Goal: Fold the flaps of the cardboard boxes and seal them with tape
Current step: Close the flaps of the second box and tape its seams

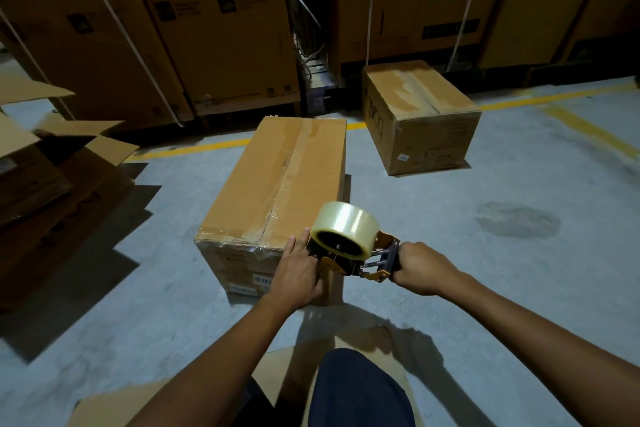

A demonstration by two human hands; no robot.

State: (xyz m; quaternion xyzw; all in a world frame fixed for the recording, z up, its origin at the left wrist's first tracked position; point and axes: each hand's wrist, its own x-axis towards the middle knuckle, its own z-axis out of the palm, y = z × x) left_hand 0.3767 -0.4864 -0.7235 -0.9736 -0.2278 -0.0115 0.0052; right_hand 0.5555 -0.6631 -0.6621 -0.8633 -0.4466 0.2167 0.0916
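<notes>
Pressing on the near end of the closed box [277, 177], your left hand [299, 276] is laying its fingers [295, 248] straight and flat. Your right hand [419, 269] is gripping the tape gun [346, 253] by its handle, just beside your left fingers. The box is sitting on the floor [485, 253].

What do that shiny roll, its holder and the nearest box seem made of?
The tape roll: clear plastic film, glossy, with a bright sheen. The dispenser, held in the right hand: probably painted metal, judging by its orange plates and thin bright rods. The box: matt brown cardboard, its seam under a glossy tape strip.
</notes>
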